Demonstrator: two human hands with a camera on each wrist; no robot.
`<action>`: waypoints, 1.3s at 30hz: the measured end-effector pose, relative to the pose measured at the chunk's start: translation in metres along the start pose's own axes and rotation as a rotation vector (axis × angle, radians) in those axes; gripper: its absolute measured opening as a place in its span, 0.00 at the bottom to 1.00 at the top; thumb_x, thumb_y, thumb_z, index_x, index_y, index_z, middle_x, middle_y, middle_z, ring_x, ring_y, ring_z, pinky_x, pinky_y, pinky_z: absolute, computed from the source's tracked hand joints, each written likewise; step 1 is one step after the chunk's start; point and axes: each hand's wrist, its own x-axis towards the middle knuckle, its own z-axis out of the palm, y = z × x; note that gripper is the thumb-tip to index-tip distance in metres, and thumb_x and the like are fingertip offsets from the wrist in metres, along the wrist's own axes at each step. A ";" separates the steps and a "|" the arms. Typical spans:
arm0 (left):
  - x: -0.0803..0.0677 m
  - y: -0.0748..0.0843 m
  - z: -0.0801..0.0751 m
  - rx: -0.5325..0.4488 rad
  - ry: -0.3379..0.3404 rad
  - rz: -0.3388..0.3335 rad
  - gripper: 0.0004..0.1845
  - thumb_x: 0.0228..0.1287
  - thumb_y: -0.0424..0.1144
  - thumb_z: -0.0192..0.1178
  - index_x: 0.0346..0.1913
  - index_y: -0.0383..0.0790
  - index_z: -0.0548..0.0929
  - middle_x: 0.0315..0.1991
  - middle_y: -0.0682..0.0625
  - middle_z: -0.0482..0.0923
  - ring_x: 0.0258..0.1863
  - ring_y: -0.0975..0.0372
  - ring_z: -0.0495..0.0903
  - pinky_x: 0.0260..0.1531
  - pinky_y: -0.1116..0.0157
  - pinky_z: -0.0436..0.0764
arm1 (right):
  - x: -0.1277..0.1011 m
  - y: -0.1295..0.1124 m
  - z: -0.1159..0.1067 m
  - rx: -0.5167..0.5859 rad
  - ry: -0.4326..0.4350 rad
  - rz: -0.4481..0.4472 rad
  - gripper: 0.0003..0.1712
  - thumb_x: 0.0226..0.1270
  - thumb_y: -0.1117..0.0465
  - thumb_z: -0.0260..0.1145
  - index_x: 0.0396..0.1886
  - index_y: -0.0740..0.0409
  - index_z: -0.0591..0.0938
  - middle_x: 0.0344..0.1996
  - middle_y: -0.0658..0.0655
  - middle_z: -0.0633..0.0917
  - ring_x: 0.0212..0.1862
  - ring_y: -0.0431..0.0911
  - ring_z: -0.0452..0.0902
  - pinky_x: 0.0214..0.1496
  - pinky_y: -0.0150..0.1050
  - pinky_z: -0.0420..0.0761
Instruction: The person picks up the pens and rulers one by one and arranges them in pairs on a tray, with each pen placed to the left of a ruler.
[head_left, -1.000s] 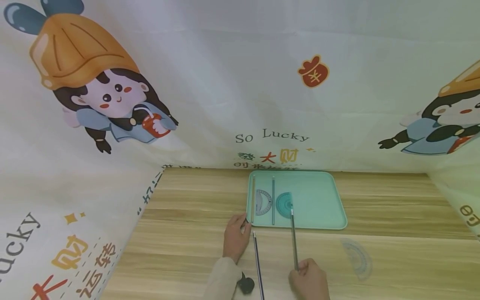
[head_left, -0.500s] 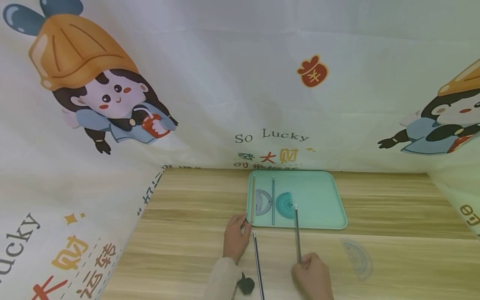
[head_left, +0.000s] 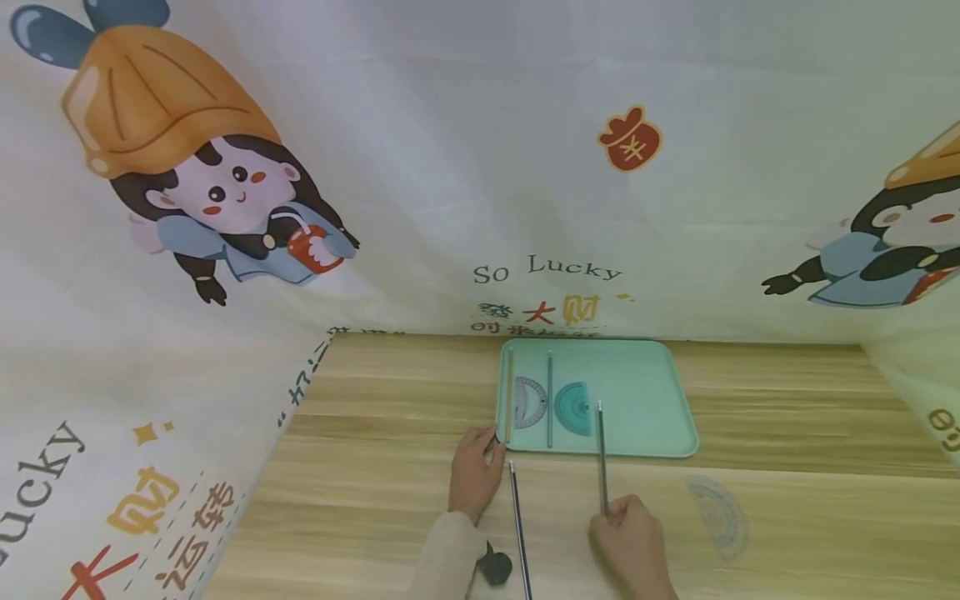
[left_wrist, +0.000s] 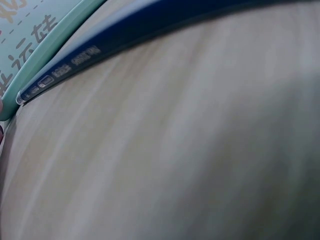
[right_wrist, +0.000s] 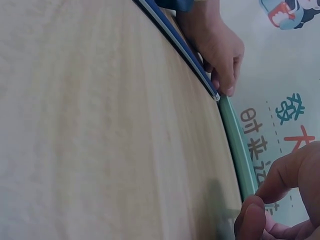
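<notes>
A teal tray (head_left: 645,400) lies on the wooden table and holds a wooden ruler (head_left: 509,396), a clear protractor (head_left: 529,402), a thin ruler (head_left: 550,398) and a teal protractor (head_left: 573,408). My right hand (head_left: 630,542) grips the near end of a long thin ruler (head_left: 602,458), whose far tip reaches over the tray beside the teal protractor. My left hand (head_left: 474,467) pinches the tray's near left corner; the right wrist view shows the left hand (right_wrist: 220,50) at the tray rim (right_wrist: 237,145). A dark blue ruler (head_left: 517,525) lies on the table between the hands.
A clear protractor (head_left: 718,512) lies on the table right of my right hand. Printed cloth walls (head_left: 480,167) close in the back and both sides. The left wrist view shows the blue ruler (left_wrist: 100,45) and the tray rim (left_wrist: 50,50) close up.
My right hand has pushed the long thin ruler forward and a little right, so its tip lies farther over the tray. The left hand has stayed at the tray's corner.
</notes>
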 end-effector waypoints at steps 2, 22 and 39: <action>0.000 0.001 0.001 0.002 0.001 0.007 0.20 0.64 0.38 0.60 0.58 0.33 0.77 0.51 0.45 0.79 0.51 0.56 0.79 0.56 0.59 0.80 | 0.003 0.000 -0.002 -0.001 0.012 -0.012 0.13 0.49 0.65 0.61 0.34 0.71 0.76 0.23 0.59 0.79 0.27 0.47 0.75 0.25 0.35 0.76; 0.001 0.002 0.002 0.019 -0.006 -0.003 0.20 0.65 0.38 0.59 0.58 0.34 0.77 0.52 0.45 0.79 0.53 0.56 0.78 0.57 0.59 0.79 | 0.028 0.003 -0.016 -0.055 0.067 -0.051 0.15 0.51 0.65 0.61 0.35 0.73 0.78 0.27 0.64 0.83 0.29 0.52 0.80 0.27 0.42 0.81; 0.001 0.002 0.000 0.015 -0.006 -0.011 0.20 0.65 0.38 0.59 0.58 0.34 0.77 0.52 0.44 0.79 0.54 0.55 0.78 0.59 0.59 0.78 | 0.043 -0.007 -0.025 -0.062 0.032 -0.018 0.15 0.53 0.63 0.60 0.36 0.72 0.79 0.27 0.65 0.84 0.28 0.51 0.78 0.24 0.37 0.77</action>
